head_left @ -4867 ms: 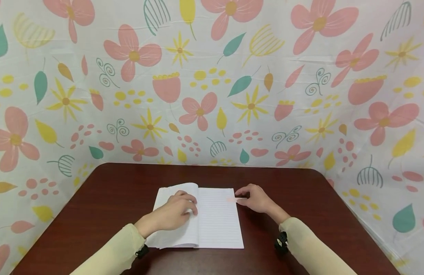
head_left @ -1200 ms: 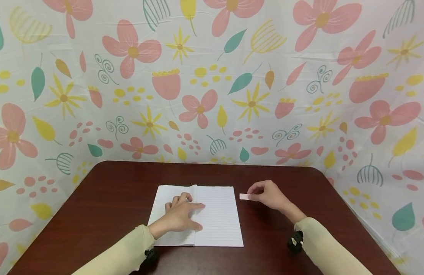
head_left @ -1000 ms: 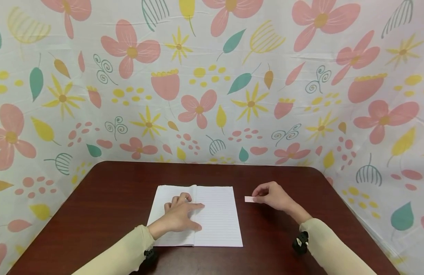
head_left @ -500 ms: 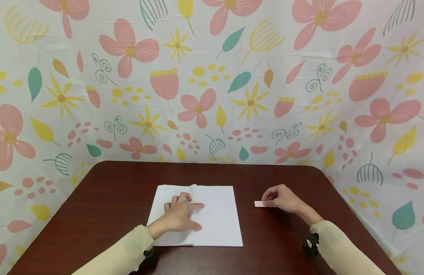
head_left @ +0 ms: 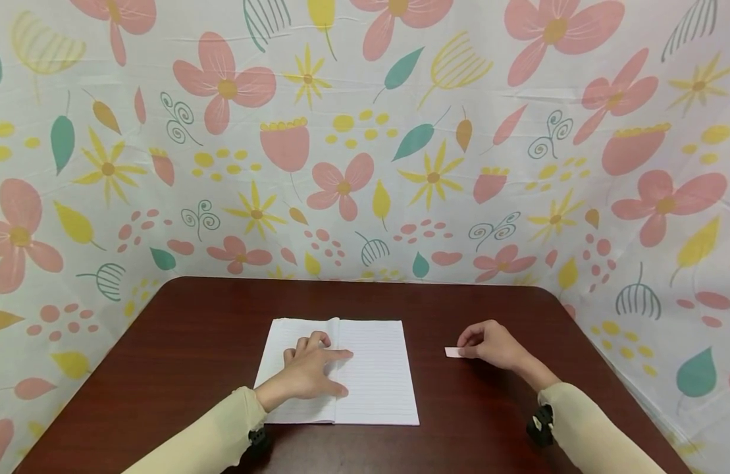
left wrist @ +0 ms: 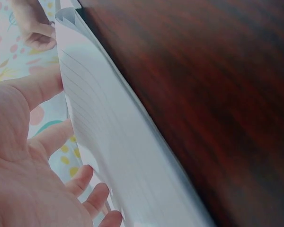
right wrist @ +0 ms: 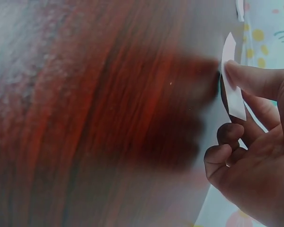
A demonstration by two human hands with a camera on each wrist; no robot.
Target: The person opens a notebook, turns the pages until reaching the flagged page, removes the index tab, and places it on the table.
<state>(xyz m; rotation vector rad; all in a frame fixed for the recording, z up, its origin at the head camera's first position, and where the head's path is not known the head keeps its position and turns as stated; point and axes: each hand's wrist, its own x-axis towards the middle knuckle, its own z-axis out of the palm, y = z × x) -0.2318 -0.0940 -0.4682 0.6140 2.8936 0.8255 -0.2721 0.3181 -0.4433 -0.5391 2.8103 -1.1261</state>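
Note:
An open notebook (head_left: 376, 375) with lined white pages lies on the table. My left hand (head_left: 310, 372) rests across its left page and centre fold, fingers spread, with the thumb and index finger reaching onto the right page. In the left wrist view, the fingertips touch the curved paper (left wrist: 109, 118). To the right of the notebook, my right hand (head_left: 495, 345) pinches a small pale sticky tab (head_left: 452, 352) between thumb and fingers. The right wrist view shows the tab (right wrist: 233, 97) as a narrow, slightly bent strip, partly covered by the thumb.
The dark brown table (head_left: 222, 306) has rounded far corners. A white cloth (head_left: 365, 257) printed with flowers and leaves hangs behind it and along both sides. Each wrist carries a black strapped device (head_left: 540, 426) at the cuff of a pale sleeve.
The right hand has carried the tab from the right page's edge rightward, away from the notebook. Earlier the left hand moved onto the fold and spread its fingers; lately it stays still.

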